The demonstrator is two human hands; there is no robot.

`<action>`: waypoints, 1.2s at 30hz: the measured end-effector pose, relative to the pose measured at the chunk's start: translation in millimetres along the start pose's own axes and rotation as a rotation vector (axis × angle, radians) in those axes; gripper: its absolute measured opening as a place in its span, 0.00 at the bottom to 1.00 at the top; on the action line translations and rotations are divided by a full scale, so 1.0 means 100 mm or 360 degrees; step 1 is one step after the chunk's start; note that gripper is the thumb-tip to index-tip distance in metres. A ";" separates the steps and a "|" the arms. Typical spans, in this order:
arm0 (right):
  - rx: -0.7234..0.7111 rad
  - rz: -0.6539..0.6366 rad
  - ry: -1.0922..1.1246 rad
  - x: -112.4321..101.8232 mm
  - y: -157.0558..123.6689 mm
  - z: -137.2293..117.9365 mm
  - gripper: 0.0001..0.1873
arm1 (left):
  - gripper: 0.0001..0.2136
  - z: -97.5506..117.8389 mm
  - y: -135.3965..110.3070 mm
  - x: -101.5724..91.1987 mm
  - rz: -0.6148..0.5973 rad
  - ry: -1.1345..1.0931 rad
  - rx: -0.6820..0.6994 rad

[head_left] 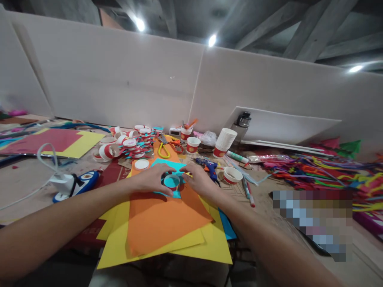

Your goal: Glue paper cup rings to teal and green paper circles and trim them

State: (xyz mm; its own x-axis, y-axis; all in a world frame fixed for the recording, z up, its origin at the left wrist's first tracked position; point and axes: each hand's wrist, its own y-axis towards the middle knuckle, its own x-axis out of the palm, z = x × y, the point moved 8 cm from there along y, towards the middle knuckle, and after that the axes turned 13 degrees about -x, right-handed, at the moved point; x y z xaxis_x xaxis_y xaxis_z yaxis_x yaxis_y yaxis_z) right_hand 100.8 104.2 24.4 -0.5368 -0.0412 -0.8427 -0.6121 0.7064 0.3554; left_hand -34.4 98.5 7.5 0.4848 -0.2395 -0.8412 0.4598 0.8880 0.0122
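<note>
A short round piece of a cut paper cup point(171, 182), blue inside its rim, sits over a sheet of light blue paper point(163, 162). My left hand point(152, 180) curves round its left side, thumb low and fingers above. From the right, my right hand point(199, 180) has its bent fingertips at the piece's edge; the contact is partly hidden. Under both hands lies orange paper point(167, 227), with yellow sheets point(115, 243) beneath. A white disc-shaped cup piece point(141, 164) rests by my left wrist.
Behind are scissors point(164, 149), a paper cup point(193, 145), a cup stack point(225, 141) and red-and-white cup rings point(131, 143). To the right lie a blue glue gun point(212, 169), a low cut cup point(232, 175), markers point(249, 191) and colourful strips point(311, 171). A power strip point(77, 186) is left.
</note>
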 end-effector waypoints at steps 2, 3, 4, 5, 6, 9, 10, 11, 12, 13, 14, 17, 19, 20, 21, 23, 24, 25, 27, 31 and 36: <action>0.0020 -0.0034 0.0038 0.05 -0.08 0.02 0.11 | 0.38 -0.06 0.00 -0.02 -0.0033 -0.0014 -0.0044; 0.0010 -0.0053 0.0052 0.08 -0.10 0.01 0.11 | 0.36 -0.08 0.00 -0.02 -0.0048 -0.0014 -0.0048; -0.0012 -0.0071 0.0059 0.10 -0.10 0.00 0.10 | 0.35 -0.09 0.00 -0.02 -0.0062 -0.0009 -0.0042; -0.0041 -0.0090 0.0059 0.13 -0.11 -0.02 0.10 | 0.32 -0.09 0.00 -0.01 -0.0068 -0.0004 -0.0032; -0.0071 -0.0109 0.0056 0.14 -0.11 -0.04 0.09 | 0.30 -0.09 -0.01 -0.01 -0.0064 0.0001 -0.0023; -0.0137 -0.0129 0.0047 0.16 -0.12 -0.09 0.09 | 0.28 -0.09 -0.03 0.00 0.0001 -0.0019 -0.0030; -0.0147 -0.0130 0.0042 0.16 -0.12 -0.09 0.09 | 0.27 -0.09 -0.05 0.00 0.0022 -0.0030 -0.0024; -0.0157 -0.0127 0.0038 0.16 -0.13 -0.10 0.08 | 0.27 -0.08 -0.06 0.00 0.0039 -0.0036 -0.0011; -0.0165 -0.0120 0.0034 0.16 -0.14 -0.10 0.08 | 0.27 -0.08 -0.08 0.00 0.0048 -0.0035 0.0005; -0.0174 -0.0117 0.0032 0.17 -0.14 -0.10 0.08 | 0.27 -0.08 -0.09 0.00 0.0053 -0.0030 0.0016; -0.0182 -0.0114 0.0031 0.17 -0.14 -0.10 0.07 | 0.28 -0.08 -0.10 -0.01 0.0057 -0.0027 0.0017; -0.0188 -0.0106 0.0030 0.17 -0.15 -0.09 0.08 | 0.27 -0.15 -0.09 -0.03 0.0036 -0.0134 -0.0041; -0.0166 -0.0104 0.0026 0.16 -0.15 -0.08 0.08 | 0.25 -0.18 -0.08 -0.03 -0.0025 -0.0281 -0.0069; -0.0157 -0.0109 0.0028 0.16 -0.15 -0.09 0.08 | 0.24 -0.19 -0.08 -0.03 -0.0052 -0.0327 -0.0071; -0.0152 -0.0117 0.0031 0.15 -0.15 -0.09 0.08 | 0.24 -0.18 -0.08 -0.03 -0.0070 -0.0330 -0.0060; -0.0150 -0.0125 0.0037 0.15 -0.15 -0.10 0.08 | 0.25 -0.12 -0.10 -0.02 -0.0071 -0.0225 0.0002; -0.0155 -0.0127 0.0040 0.15 -0.15 -0.10 0.08 | 0.26 -0.09 -0.11 -0.02 -0.0058 -0.0155 0.0038; -0.0163 -0.0127 0.0042 0.15 -0.15 -0.10 0.08 | 0.27 -0.06 -0.12 -0.02 -0.0044 -0.0101 0.0068; -0.0181 -0.0126 0.0035 0.16 -0.15 -0.10 0.08 | 0.26 -0.02 -0.14 -0.02 -0.0029 -0.0063 0.0099; -0.0211 -0.0145 0.0027 0.18 -0.14 -0.10 0.07 | 0.26 -0.03 -0.15 -0.02 -0.0028 -0.0072 0.0103; -0.0137 -0.0028 0.0059 0.12 -0.16 -0.10 0.10 | 0.29 -0.07 -0.15 -0.03 -0.0033 -0.0101 0.0071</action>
State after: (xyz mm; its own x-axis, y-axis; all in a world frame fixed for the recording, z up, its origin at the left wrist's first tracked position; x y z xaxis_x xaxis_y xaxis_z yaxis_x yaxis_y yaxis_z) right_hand 98.6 85.4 12.7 -0.5457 -0.0804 -0.8341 -0.6685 0.6420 0.3755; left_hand -48.0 88.4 6.6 0.5206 -0.2832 -0.8055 0.5023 0.8645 0.0207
